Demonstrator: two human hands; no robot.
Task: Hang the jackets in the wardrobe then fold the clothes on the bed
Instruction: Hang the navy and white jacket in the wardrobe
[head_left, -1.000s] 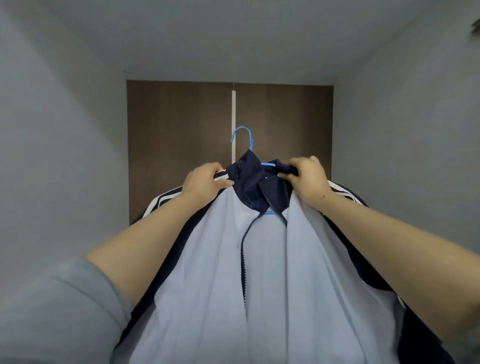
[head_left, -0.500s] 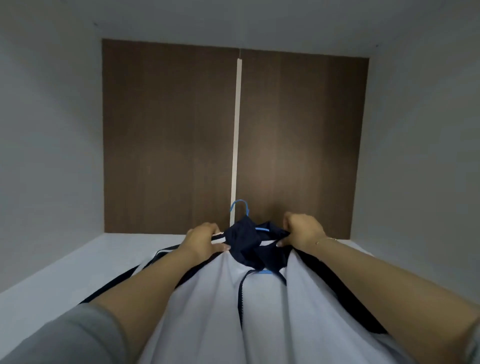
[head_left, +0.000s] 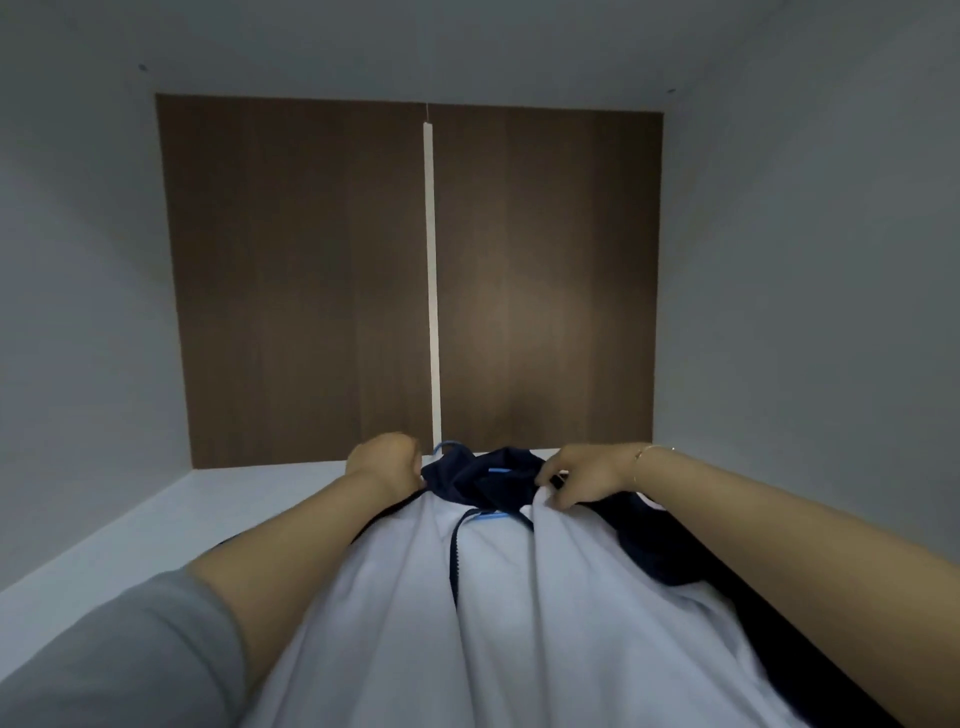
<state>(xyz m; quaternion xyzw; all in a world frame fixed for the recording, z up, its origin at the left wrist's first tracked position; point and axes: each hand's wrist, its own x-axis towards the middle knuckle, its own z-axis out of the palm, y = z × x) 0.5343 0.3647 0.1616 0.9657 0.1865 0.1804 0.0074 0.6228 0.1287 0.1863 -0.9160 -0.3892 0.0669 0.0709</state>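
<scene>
Gripping jacket (head_left: 498, 613) collar — left hand (head_left: 384, 465), right hand (head_left: 582, 480).

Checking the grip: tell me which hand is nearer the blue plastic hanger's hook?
Left. The left hand sits right beside the blue hanger hook; the right hand grips the navy collar farther off.

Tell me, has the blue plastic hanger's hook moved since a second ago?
Yes. The blue plastic hanger now sits lower against the brown wooden back panel: its hook was halfway up the panel's pale centre strip, now at the strip's bottom end.
</scene>
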